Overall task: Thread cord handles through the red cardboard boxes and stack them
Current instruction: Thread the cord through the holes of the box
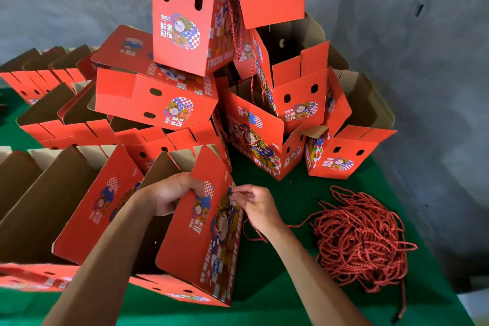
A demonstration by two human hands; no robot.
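Many "FRESH FRUIT" red boxes (185, 103)

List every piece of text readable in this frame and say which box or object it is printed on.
"FRUIT": white letters on the open box at centre.
"FRESH FRUIT", last letters cut off: side of the top stacked box.
"GOOD" over large Chinese characters: front of that same box.
"FRESH", tilted: the box held by the left hand and right hand.
Other small print: too blurred to read.
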